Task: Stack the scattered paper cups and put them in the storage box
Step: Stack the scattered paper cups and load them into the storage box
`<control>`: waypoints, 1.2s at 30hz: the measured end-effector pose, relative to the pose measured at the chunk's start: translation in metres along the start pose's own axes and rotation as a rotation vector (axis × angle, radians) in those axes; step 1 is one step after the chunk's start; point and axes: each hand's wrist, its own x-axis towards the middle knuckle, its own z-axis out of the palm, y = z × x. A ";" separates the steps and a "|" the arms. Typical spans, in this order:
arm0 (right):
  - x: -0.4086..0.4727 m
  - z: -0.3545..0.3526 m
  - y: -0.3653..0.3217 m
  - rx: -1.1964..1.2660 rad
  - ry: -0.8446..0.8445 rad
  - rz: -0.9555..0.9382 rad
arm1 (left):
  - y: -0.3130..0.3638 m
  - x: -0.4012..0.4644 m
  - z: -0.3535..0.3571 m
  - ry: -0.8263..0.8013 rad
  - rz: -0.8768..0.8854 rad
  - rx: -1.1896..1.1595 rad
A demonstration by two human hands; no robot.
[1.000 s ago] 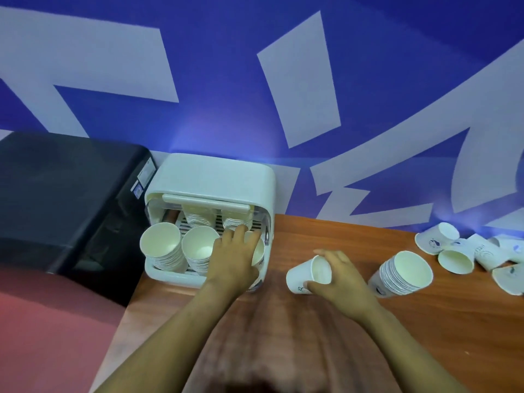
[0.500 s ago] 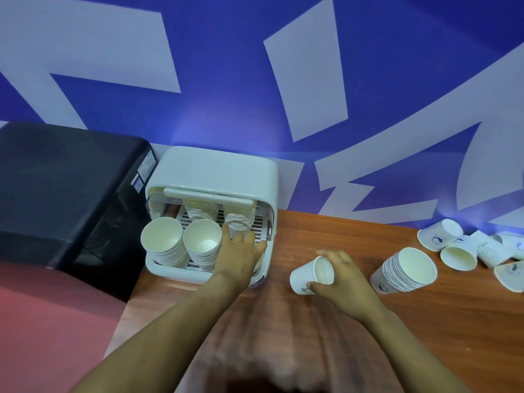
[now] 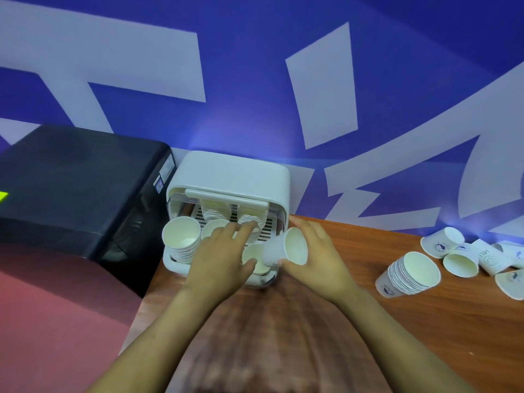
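The right hand point(image 3: 320, 259) grips a single paper cup point(image 3: 286, 247), thumb under it and fingers curled round its far side, so the cup lies tilted with its open mouth facing right and toward the camera. This cup is held at the front right corner of the white storage box point(image 3: 235, 177), just above the cup stack point(image 3: 253, 258) that sits in the box's front right place. The left hand point(image 3: 224, 256) lies just left of the held cup, palm down over the box's open front, its fingers stretched out and reaching toward the stacks at the back; its thumb touches the rim of the front right stack. Whether the fingertips press on a back stack cannot be told.

Left of the left hand, a tall stack point(image 3: 181, 242) stands in the box's front left place, and another stack point(image 3: 215, 229) shows partly behind the knuckles.

Well to the right of the held cup, on the wooden table point(image 3: 425, 336), a tilted stack of cups point(image 3: 408, 275) lies with its mouth up and to the right. Beyond it, several loose cups point(image 3: 459, 260) lie scattered near the blue and white wall point(image 3: 255, 80). A black case point(image 3: 71, 180) stands just left of the box.
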 end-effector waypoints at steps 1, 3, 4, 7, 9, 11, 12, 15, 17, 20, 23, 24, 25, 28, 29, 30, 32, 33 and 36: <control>0.003 0.006 -0.006 -0.028 -0.011 -0.022 | -0.005 -0.002 -0.005 0.032 -0.014 -0.032; 0.009 0.018 -0.014 -0.129 -0.035 -0.070 | -0.015 -0.006 -0.013 0.081 -0.065 -0.074; 0.011 0.024 -0.016 -0.174 -0.042 -0.090 | -0.019 -0.008 -0.016 0.093 -0.094 -0.083; 0.017 0.041 -0.018 -0.258 -0.074 -0.116 | -0.028 -0.016 -0.019 0.094 -0.138 -0.077; 0.020 0.052 -0.015 -0.337 -0.129 -0.104 | -0.031 -0.020 -0.020 0.078 -0.143 -0.064; 0.022 0.061 -0.011 -0.392 -0.237 -0.039 | -0.034 -0.021 -0.020 0.065 -0.151 -0.054; 0.022 0.064 -0.009 -0.401 -0.301 0.006 | -0.035 -0.022 -0.020 0.060 -0.155 -0.047; 0.020 0.067 -0.004 -0.397 -0.426 0.087 | -0.035 -0.025 -0.019 0.044 -0.163 -0.034; 0.018 0.062 -0.003 -0.384 -0.430 0.081 | -0.033 -0.026 -0.019 0.037 -0.164 -0.033; 0.012 0.045 -0.004 -0.323 -0.351 0.074 | -0.026 -0.028 -0.019 0.026 -0.153 -0.028; -0.003 0.023 0.000 -0.254 -0.278 0.082 | -0.011 -0.029 -0.012 0.004 -0.125 -0.091; -0.010 0.016 0.002 -0.246 -0.275 0.088 | -0.004 -0.029 -0.008 -0.017 -0.119 -0.116; -0.018 0.008 0.004 -0.244 -0.279 0.098 | 0.002 -0.029 -0.003 -0.040 -0.114 -0.136; -0.045 -0.011 0.013 -0.250 -0.285 0.129 | 0.026 -0.032 0.014 -0.084 -0.086 -0.185; -0.054 -0.017 0.017 -0.250 -0.277 0.132 | 0.035 -0.033 0.020 -0.090 -0.069 -0.193; -0.062 -0.023 0.021 -0.250 -0.262 0.129 | 0.044 -0.035 0.026 -0.094 -0.050 -0.197; -0.076 -0.035 0.031 -0.239 -0.231 0.125 | 0.065 -0.037 0.035 -0.118 -0.018 -0.196; -0.082 -0.041 0.037 -0.229 -0.214 0.124 | 0.075 -0.038 0.038 -0.134 -0.006 -0.193; -0.093 -0.066 0.056 -0.198 -0.171 0.109 | 0.113 -0.032 0.044 -0.152 0.018 -0.193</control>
